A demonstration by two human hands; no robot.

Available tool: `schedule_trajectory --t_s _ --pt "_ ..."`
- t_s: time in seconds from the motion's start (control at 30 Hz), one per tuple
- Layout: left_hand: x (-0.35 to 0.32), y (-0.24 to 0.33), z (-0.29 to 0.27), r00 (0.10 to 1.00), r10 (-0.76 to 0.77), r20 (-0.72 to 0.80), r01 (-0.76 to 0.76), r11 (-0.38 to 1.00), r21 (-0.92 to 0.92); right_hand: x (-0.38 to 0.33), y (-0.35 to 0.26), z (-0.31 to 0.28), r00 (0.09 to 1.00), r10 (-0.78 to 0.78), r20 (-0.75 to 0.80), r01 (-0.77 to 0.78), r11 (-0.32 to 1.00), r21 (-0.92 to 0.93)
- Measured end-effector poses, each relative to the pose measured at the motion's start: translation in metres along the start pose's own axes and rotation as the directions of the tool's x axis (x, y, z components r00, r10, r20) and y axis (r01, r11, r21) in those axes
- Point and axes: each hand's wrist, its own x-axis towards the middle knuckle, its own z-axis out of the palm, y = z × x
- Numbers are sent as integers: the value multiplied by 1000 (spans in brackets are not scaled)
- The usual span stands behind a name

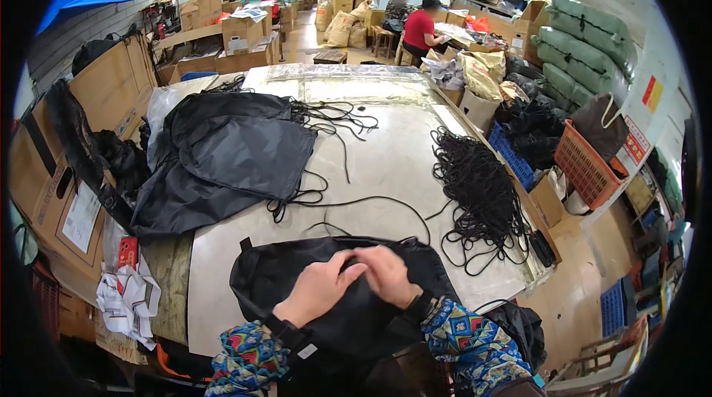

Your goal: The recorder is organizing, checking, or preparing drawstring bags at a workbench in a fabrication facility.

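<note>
A black fabric bag (278,267) lies flat at the near edge of the table in front of me. Over its middle, my left hand (320,287) and my right hand (389,275) meet with their fingertips together. Both hands are closed in a pinch; what sits between the fingers is too small and hidden to name. From a tangled pile of black cords (475,193) on the right, one loose cord (382,199) curves across the table toward the bag's far edge. Farther left lies a stack of black drawstring bags (237,145), with cord ends trailing from its right side.
A cardboard box (63,189) stands along the left side, near white strapping (130,297) and a red phone-like item (128,252). To the right are an orange crate (589,167), a blue crate (510,153) and green bales (582,56). A person in red (423,30) sits farther back.
</note>
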Motion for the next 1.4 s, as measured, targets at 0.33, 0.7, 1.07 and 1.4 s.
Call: schedule_trajectory --t_s 0.33,0.7,1.07,1.4 --pt "-110 -9 -162 867 -491 90 494 869 -20 -23 50 -23 880 461 115 -455 887 -79" --pt "-57 37 -108 934 -349 74 347 841 -414 92 -81 -1 728 -34 685 -234 926 295" --pt "-98 6 -112 908 -420 3 406 877 -258 65 -43 -16 695 79 714 -180 981 66" --pt "-86 -10 -42 926 -194 -323 153 977 -147 111 -58 34 433 441 786 -875 415 249"
